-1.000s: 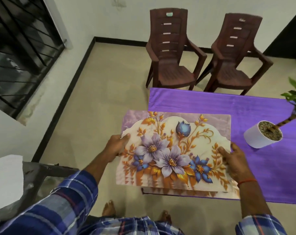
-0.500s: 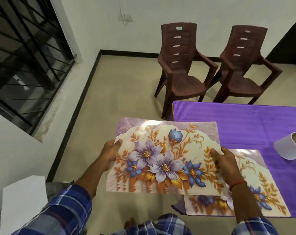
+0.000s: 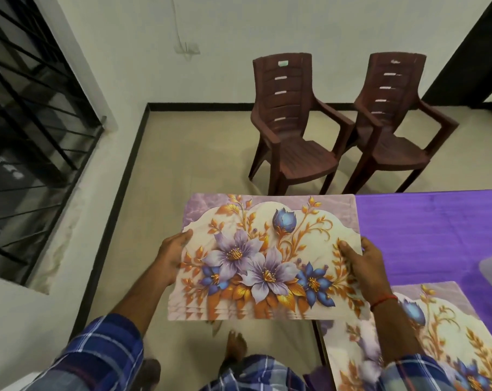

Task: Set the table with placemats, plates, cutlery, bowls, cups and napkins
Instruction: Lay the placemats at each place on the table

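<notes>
Fingers point(image 3: 182, 239) of left hand point(image 3: 173, 256) and right hand point(image 3: 361, 265) clamp a placemat stack point(image 3: 267, 258).
Another placemat point(image 3: 453, 328) lies on the counter point(image 3: 425, 221), right of the fingers.

We tag this a home dining room: purple-clothed counter point(image 3: 425, 227) with a floral placemat point(image 3: 459, 328) laid on it, two brown plastic armchairs point(image 3: 292, 131) by a white wall point(image 3: 225, 29), beige floor point(image 3: 196, 153), barred window point(image 3: 27, 136) on the left.

Two brown chairs point(image 3: 295, 128) by white wall point(image 3: 225, 38)
</notes>
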`<state>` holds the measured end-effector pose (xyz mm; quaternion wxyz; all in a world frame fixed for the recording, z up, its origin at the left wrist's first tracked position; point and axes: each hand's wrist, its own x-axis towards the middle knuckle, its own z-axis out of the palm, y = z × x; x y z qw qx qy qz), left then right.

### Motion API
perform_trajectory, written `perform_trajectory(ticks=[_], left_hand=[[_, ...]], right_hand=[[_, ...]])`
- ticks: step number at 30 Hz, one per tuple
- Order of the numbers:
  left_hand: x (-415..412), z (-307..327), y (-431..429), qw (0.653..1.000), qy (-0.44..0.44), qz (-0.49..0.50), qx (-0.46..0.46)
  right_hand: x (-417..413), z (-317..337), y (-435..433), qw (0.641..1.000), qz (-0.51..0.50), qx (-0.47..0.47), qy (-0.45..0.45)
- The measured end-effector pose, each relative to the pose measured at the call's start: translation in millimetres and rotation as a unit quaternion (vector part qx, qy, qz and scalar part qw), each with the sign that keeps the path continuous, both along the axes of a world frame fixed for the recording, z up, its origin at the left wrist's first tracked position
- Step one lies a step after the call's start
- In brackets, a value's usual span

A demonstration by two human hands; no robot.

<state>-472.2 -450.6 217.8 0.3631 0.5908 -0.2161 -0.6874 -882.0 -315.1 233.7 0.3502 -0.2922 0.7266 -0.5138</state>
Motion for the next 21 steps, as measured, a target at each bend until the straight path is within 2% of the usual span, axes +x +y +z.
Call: perform_trajectory(ticks=[13,21], left_hand=[[-8,9,-149,0.998,-0.040,-0.042,-0.011],[-34,2,-252,0.991,-0.029,-0.133,0.008]], right_hand=[[7,3,-120,0.997,-0.068,-0.005,-0.036],[5,0,-168,0.989,-0.144,0.010,-0.043]])
